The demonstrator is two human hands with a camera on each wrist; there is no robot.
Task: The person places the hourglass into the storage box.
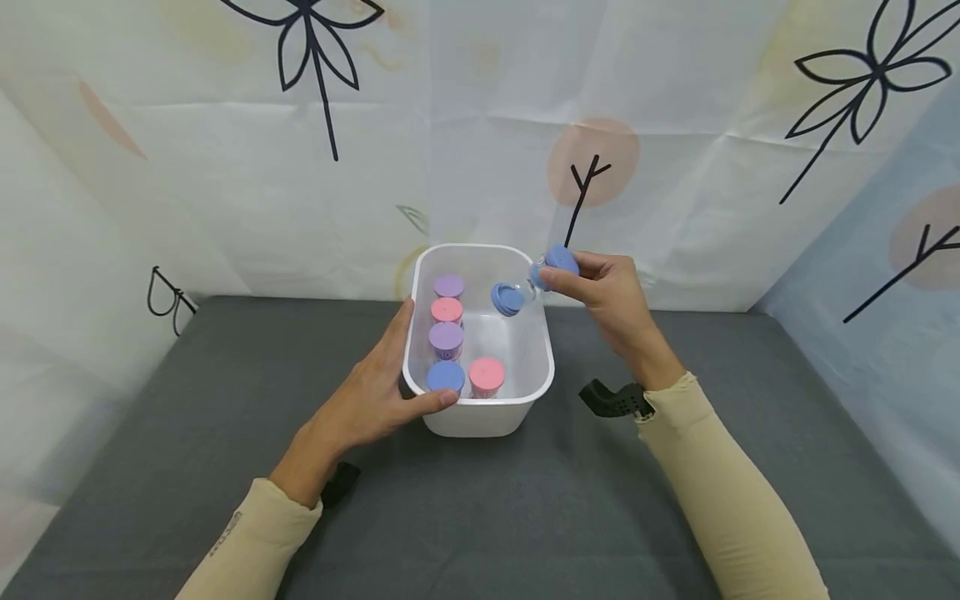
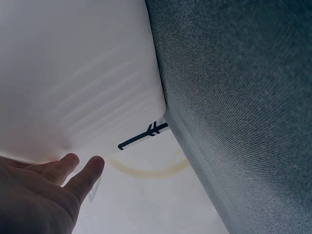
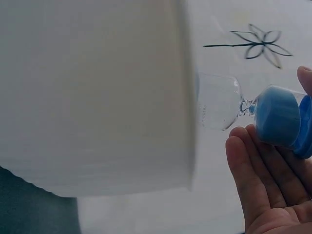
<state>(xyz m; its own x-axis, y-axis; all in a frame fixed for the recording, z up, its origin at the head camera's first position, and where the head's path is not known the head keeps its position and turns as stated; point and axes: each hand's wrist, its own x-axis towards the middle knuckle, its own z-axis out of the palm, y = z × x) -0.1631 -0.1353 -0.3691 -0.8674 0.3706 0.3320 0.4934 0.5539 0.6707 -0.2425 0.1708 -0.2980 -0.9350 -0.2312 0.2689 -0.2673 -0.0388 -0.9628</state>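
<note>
A sand timer (image 3: 279, 114) with blue caps, clear glass and blue sand is in my right hand (image 1: 611, 292). The thumb and fingers pinch it near one end, and it lies tilted over the right rim of a white plastic bin (image 1: 525, 379). In the right wrist view the bin wall hides its far end. My left hand (image 1: 375, 379) rests at the bin's near left corner, thumb across the front rim and fingers extended along the outer left wall. In the left wrist view, the fingers (image 2: 87, 179) lie nearly straight beside that wall.
Inside the bin, a left column holds purple-capped (image 1: 448, 286), pink-capped (image 1: 447, 310) and blue-capped (image 1: 446, 376) timers. Another pink-capped timer (image 1: 486, 375) stands at the front. The bin is on a dark grey tabletop (image 1: 480, 517) before a patterned cloth backdrop (image 1: 480, 125).
</note>
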